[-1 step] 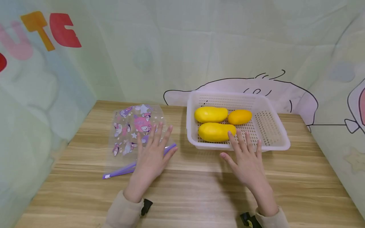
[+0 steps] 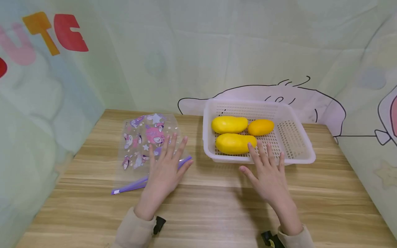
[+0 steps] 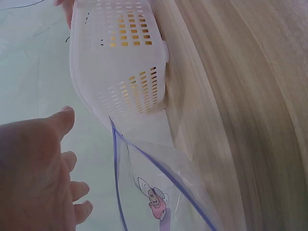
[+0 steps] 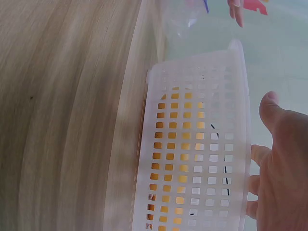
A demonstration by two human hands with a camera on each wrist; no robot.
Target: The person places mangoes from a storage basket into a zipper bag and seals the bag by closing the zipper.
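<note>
My left hand (image 2: pixel 164 174) is held with its fingers spread above a clear plastic slider bag (image 2: pixel 130 144) printed with pink and purple cartoons. In the left wrist view, the bag's purple zip edges (image 3: pixel 166 168) stand apart, and the hand is away from them. My right hand (image 2: pixel 270 175), fingers also spread, hovers by the near rim of a white plastic basket (image 2: pixel 294 137). Inside lie two long yellow fruits (image 2: pixel 229 124) and a smaller orange-yellow one (image 2: pixel 261 127), mango-like in shape. In the right wrist view, the fruits show through the basket's holes. Neither hand holds anything.
Both things lie on a wood-grain table (image 2: pixel 211 213), the bag left of the basket. A printed cloth backdrop (image 2: pixel 155 69) rises right behind the table and along its left and right sides. Black straps (image 2: pixel 159 224) sit at the wrists.
</note>
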